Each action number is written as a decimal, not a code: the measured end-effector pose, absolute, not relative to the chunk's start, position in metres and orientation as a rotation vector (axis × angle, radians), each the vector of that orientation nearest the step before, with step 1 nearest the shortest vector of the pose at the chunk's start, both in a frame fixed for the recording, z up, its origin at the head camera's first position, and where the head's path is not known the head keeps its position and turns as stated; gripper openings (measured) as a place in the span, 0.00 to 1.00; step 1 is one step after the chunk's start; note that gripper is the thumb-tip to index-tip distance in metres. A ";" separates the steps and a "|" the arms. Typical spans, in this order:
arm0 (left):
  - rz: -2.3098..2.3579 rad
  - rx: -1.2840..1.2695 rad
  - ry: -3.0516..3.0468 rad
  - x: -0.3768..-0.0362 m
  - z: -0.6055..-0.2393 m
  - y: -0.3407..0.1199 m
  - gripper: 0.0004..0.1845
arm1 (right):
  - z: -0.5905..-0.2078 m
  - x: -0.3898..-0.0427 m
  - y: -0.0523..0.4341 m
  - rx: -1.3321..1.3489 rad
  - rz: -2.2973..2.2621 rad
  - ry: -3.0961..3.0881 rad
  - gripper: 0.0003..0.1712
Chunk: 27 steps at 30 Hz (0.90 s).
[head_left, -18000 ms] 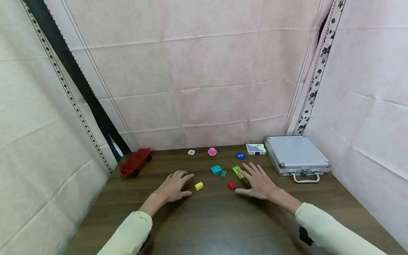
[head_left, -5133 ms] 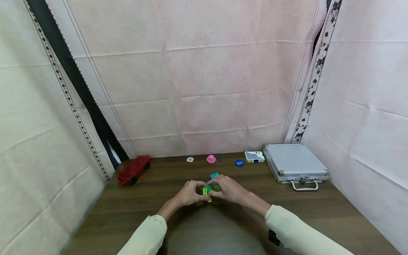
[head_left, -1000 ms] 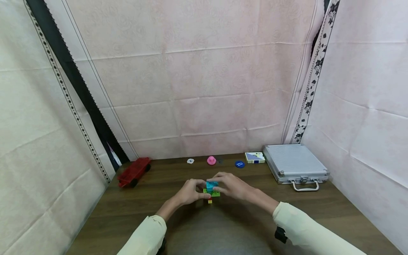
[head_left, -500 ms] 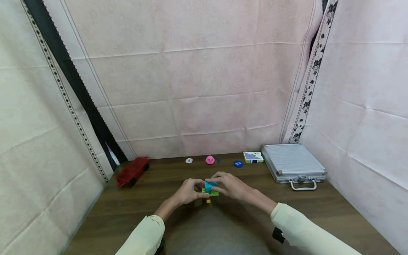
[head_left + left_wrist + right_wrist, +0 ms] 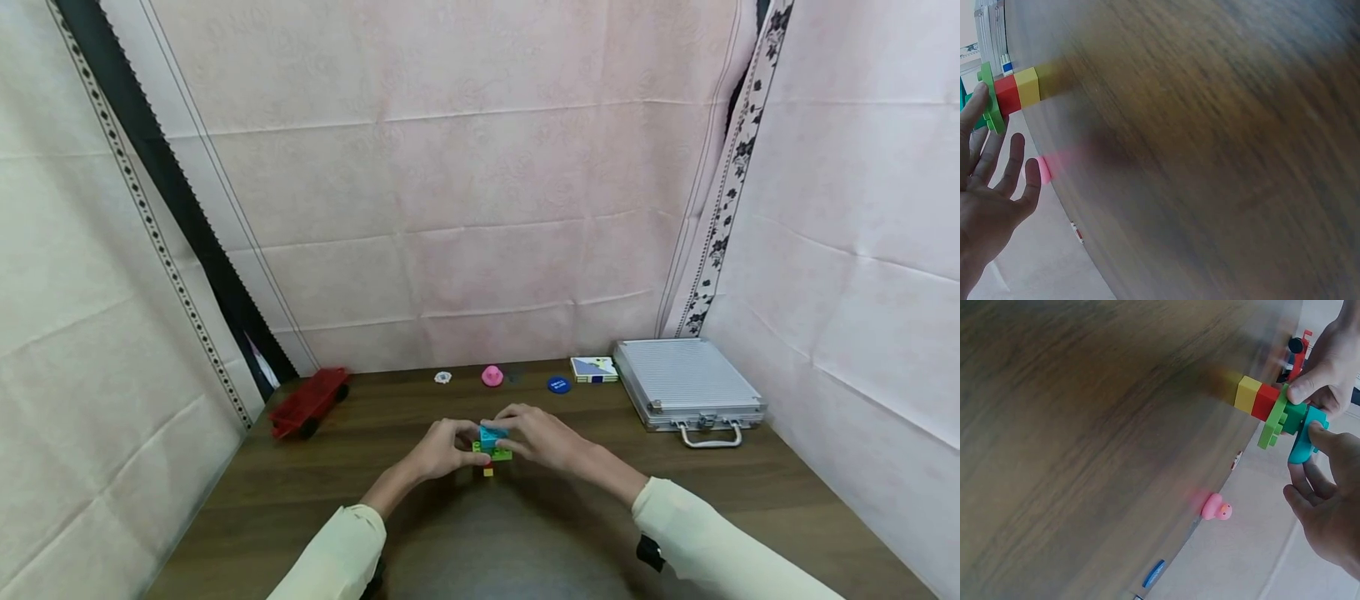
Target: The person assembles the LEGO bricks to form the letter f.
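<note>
The table (image 5: 300, 508) across the lower half of the head view looks like dark brown wood with a fine lengthwise grain and a smooth, faintly sheened finish that mirrors the bricks in the wrist views. The brick stack (image 5: 1272, 409) at the upper right of the right wrist view is smooth moulded plastic, yellow, red, green and turquoise, slightly glossy. The pink duck (image 5: 1217, 508) looks like soft matt rubber or plastic. The case (image 5: 686, 387) at the right of the head view is ribbed, silvery metal with a metal handle. The red cart (image 5: 307, 402) at the left is shiny plastic. The sleeves (image 5: 712, 546) are plain matt cloth. The walls (image 5: 480, 208) are pale creased cloth or paper with a faint embossed pattern.
</note>
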<state>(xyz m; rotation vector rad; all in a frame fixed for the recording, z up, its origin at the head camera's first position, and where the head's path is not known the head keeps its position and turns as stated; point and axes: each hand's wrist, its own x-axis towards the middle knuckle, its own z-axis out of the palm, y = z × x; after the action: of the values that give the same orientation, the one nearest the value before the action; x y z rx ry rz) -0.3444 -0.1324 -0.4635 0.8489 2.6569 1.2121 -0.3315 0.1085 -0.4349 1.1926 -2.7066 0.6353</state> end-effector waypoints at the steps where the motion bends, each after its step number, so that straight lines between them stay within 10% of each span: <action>1: 1.208 0.849 2.660 -0.345 -0.464 -0.132 0.18 | -0.435 -0.331 0.108 1.190 0.628 -2.709 0.26; 27: 1.171 0.856 2.674 -0.347 -0.465 -0.133 0.19 | -0.437 -0.331 0.109 1.179 0.542 -2.697 0.26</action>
<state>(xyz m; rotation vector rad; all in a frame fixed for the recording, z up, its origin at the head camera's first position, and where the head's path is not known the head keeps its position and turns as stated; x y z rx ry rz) -0.3467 -0.1334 -0.4651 0.8555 2.6742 1.1708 -0.3305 0.1088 -0.4375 1.1788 -2.6968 0.5416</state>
